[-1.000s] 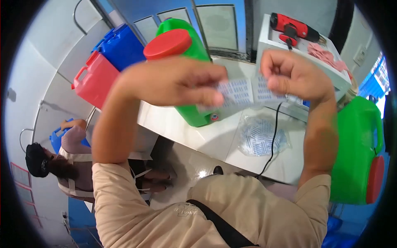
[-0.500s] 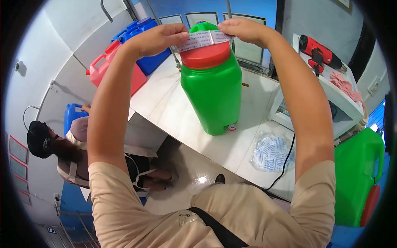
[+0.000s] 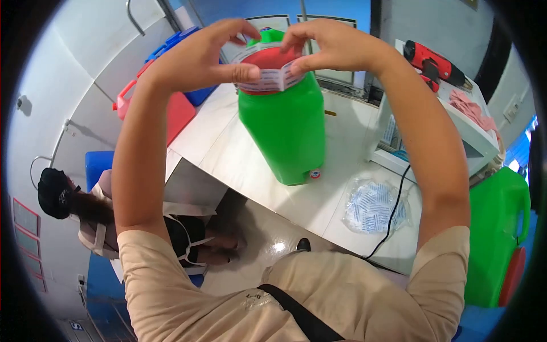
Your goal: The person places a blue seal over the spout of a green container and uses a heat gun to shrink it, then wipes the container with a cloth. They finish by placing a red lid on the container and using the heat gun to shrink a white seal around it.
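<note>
A green jug (image 3: 288, 134) stands upright on the white counter, with a red lid (image 3: 270, 57) on top. A printed plastic seal band (image 3: 268, 81) now circles the lid, its folded crease at the front. My left hand (image 3: 208, 57) curves over the lid's left side, its thumb pressed on the front of the band. On the other side, my right hand (image 3: 336, 48) holds the band near the crease, thumb in front and fingers bent over the lid. The fingertips behind the rim are partly hidden.
A bag of printed seals (image 3: 373, 208) lies on the counter (image 3: 228, 151) beside a black cord (image 3: 393, 219). A red heat gun (image 3: 436, 62) rests on a white shelf at right. Red (image 3: 179, 117) and blue jugs stand at left. A person (image 3: 94, 208) sits lower left.
The seal band, previously stretched flat above the lid, has come down around it. Both hands moved from the band's ends to its front, thumbs closer together.
</note>
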Demonstrator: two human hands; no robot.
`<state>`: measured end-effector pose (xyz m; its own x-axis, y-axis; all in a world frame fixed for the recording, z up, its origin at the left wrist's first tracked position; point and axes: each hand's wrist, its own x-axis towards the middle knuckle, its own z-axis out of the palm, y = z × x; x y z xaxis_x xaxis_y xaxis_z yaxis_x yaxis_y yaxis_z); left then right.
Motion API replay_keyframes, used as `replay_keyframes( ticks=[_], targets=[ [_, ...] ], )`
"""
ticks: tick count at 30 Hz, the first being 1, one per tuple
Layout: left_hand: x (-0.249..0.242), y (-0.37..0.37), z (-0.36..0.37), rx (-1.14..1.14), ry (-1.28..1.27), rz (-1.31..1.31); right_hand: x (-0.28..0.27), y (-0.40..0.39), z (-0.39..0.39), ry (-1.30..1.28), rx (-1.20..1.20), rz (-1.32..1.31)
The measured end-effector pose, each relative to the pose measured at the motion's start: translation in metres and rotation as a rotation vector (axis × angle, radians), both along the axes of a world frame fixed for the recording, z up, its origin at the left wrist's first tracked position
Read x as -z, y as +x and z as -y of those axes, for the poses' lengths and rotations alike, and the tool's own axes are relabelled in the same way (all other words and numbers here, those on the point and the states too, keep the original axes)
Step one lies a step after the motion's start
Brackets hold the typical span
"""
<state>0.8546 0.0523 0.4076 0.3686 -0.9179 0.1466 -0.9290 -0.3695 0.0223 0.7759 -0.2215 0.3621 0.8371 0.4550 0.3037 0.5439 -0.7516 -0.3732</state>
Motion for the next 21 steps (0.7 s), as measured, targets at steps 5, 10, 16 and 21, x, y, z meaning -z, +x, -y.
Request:
replay_keyframes(
  ticks=[5,10,16,21],
  targets=[
    [0.018,0.013,0.043,0.102,-0.095,-0.086,-0.018,-0.008,0.047,0.199,0.362,0.276],
    [0.029,0.019,0.059,-0.014,0.102,-0.256,0.028,-0.016,0.221,-0.206,0.89,0.489],
    [0.043,0.02,0.056,-0.075,0.077,-0.229,0.075,-0.051,0.247,0.515,1.291,-0.301],
    [0.03,0.02,0.053,-0.021,0.044,-0.308,0.082,-0.058,0.248,0.73,1.107,-0.238]
  ],
)
